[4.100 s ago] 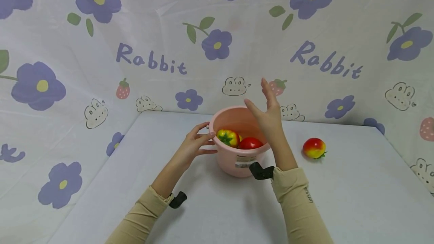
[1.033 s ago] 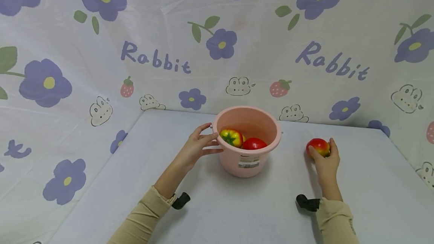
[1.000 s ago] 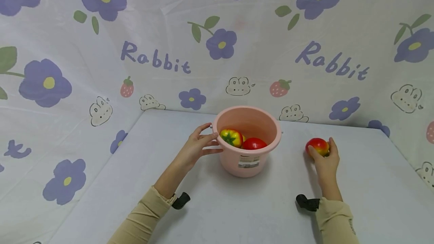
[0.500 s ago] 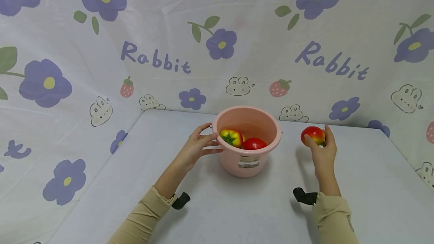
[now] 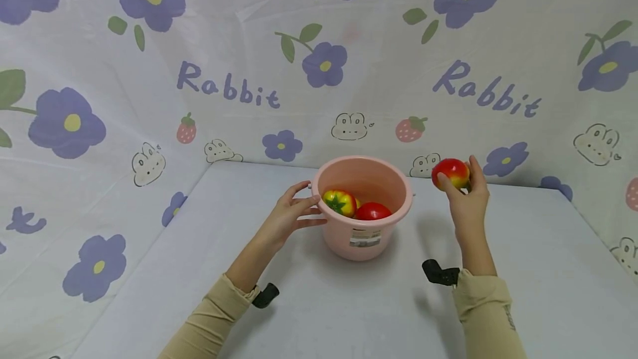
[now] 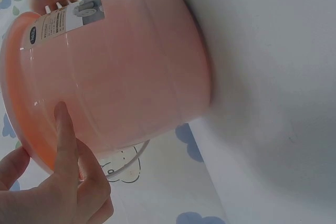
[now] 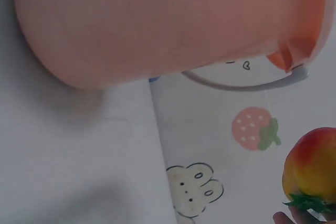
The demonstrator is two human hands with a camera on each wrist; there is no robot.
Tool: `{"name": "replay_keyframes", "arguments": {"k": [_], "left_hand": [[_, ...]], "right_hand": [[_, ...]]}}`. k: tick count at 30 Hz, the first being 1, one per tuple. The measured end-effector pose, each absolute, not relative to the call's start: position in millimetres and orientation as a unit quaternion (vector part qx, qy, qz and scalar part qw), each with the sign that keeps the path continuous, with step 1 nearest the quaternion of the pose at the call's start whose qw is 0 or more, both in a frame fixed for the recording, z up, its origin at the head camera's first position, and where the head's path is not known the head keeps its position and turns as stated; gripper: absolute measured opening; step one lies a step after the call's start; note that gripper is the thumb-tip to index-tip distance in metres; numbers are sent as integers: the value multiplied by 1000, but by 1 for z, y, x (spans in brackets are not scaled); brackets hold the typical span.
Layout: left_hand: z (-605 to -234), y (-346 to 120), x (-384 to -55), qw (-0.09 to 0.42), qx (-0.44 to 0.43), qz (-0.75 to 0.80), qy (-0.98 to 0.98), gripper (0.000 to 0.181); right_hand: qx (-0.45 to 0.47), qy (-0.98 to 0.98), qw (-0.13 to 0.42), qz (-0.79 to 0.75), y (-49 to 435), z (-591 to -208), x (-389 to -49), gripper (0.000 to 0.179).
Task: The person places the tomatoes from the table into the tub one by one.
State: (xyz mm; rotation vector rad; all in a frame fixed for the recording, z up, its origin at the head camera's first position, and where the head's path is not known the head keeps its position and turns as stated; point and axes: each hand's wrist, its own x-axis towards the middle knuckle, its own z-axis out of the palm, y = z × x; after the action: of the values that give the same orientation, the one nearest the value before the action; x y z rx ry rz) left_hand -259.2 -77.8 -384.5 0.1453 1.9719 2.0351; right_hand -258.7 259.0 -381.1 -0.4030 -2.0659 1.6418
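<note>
A pink plastic bucket (image 5: 359,240) stands upright on the table with its mouth up. My left hand (image 5: 286,215) holds its left rim, thumb at the edge and fingers along the outer wall, as the left wrist view also shows. Inside lie a yellow-red fruit (image 5: 339,203) with a green calyx and a red, glossy fruit (image 5: 372,211); a bit of something yellow shows between them. Right of the bucket and above the table, my right hand (image 5: 468,198) grips a red-and-yellow fruit (image 5: 451,173) between thumb and fingers. Its green leaves (image 7: 310,202) appear in the right wrist view.
The white table (image 5: 319,314) runs back to a flower-and-rabbit printed cloth (image 5: 224,32) behind and at the sides. A label (image 5: 365,237) is stuck to the bucket's front. The bucket's thin handle (image 7: 247,86) hangs down behind it. Black wrist mounts (image 5: 441,273) stick out from both cuffs.
My right hand has gone from over the bucket to the fruit on the right, taken hold of it and lifted it up, drifting slightly left. My left hand has stayed on the rim.
</note>
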Motion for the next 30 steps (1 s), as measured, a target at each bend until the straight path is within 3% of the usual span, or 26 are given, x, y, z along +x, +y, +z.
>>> {"name": "replay_keyframes", "arguments": {"k": [15, 30], "left_hand": [[-386, -77, -260, 151, 43, 711, 685, 67], [-386, -77, -260, 152, 42, 709, 688, 67]], "right_hand": [[-41, -748, 276, 602, 218, -331, -261, 78], [31, -764, 278, 582, 175, -309, -266, 78]]}}
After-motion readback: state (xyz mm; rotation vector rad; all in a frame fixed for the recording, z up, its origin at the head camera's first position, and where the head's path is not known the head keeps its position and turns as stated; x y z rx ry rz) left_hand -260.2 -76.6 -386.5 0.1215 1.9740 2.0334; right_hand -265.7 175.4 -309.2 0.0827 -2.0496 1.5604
